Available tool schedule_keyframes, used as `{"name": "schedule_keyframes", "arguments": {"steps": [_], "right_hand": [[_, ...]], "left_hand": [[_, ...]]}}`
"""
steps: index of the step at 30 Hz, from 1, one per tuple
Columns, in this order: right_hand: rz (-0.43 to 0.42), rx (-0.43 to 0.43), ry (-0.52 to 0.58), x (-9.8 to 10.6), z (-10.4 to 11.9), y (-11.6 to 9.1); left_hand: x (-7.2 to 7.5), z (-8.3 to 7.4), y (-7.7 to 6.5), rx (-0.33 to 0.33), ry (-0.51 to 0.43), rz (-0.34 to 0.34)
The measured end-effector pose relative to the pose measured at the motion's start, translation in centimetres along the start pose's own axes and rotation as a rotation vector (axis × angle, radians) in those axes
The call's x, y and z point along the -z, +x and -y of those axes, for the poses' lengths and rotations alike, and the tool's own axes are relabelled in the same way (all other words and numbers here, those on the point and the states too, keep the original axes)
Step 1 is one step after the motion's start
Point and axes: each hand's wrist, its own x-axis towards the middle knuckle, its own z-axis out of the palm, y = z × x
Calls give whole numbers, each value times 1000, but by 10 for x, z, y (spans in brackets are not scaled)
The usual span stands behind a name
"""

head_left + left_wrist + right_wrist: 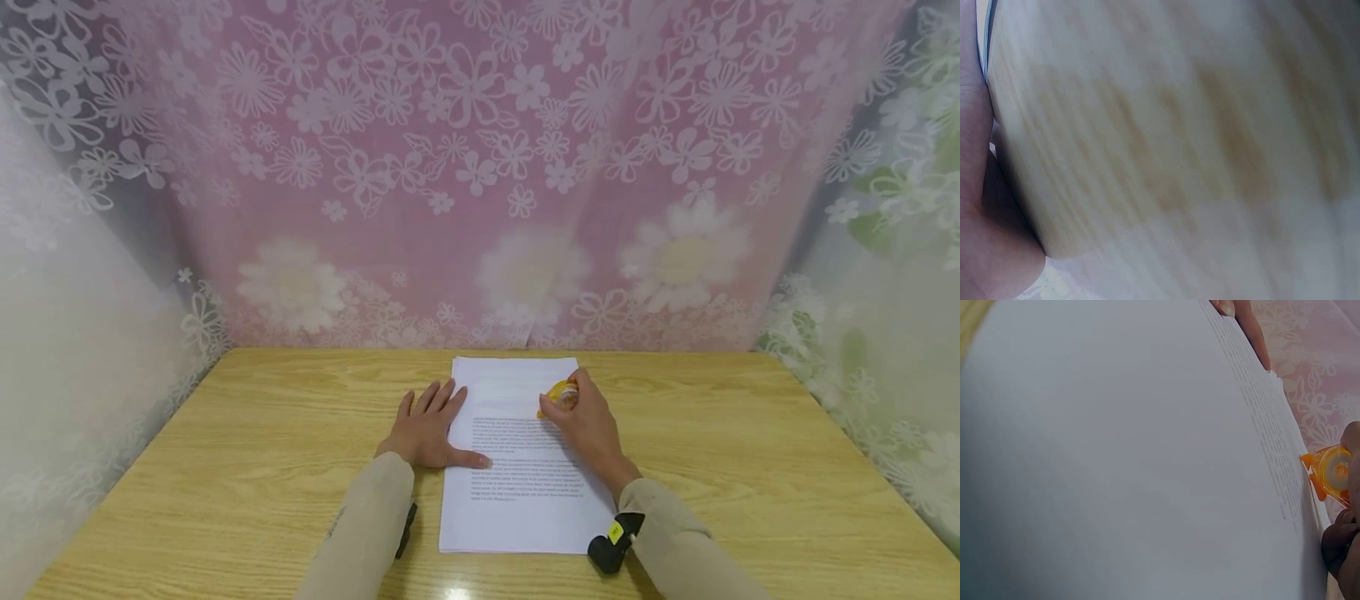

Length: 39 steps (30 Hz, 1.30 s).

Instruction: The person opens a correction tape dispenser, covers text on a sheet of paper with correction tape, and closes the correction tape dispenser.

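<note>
A stack of white paper (517, 527) with printed text lies on the wooden table. My left hand (426, 431) rests with spread fingers over its left edge, the thumb on the text. Between the thumb and fingers of my right hand (592, 427) is an orange correction tape (562, 392), pinched low over the upper right of the top sheet. Through its clear body in the right wrist view, the round spool of the correction tape (1337, 467) shows, its orange tip close to the page. The left wrist view has mostly blurred tabletop (1147, 156) and part of the left hand.
Wooden table (300, 400) extends on both sides of the paper. A pink flowered curtain (420, 208) hangs along the back edge, with pale flowered sheets at the left and right. A black wrist device (617, 542) overlaps the paper's lower right corner.
</note>
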Motion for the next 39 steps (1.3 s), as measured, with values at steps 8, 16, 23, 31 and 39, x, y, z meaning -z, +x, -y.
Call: {"name": "schedule_keyframes", "arguments": {"steps": [8, 16, 23, 31, 39], "right_hand": [[-3, -3, -13, 8, -2, -2], [-7, -22, -16, 10, -5, -2], [0, -28, -17, 15, -6, -2], [-1, -20, -4, 16, -12, -3], [4, -10, 12, 21, -14, -2]], "left_hand": [[5, -3, -4, -1, 37, 0], [2, -3, -2, 4, 27, 6], [2, -2, -2, -4, 31, -1], [2, -3, -3, -6, 23, 8], [5, -3, -5, -18, 20, -6]]}}
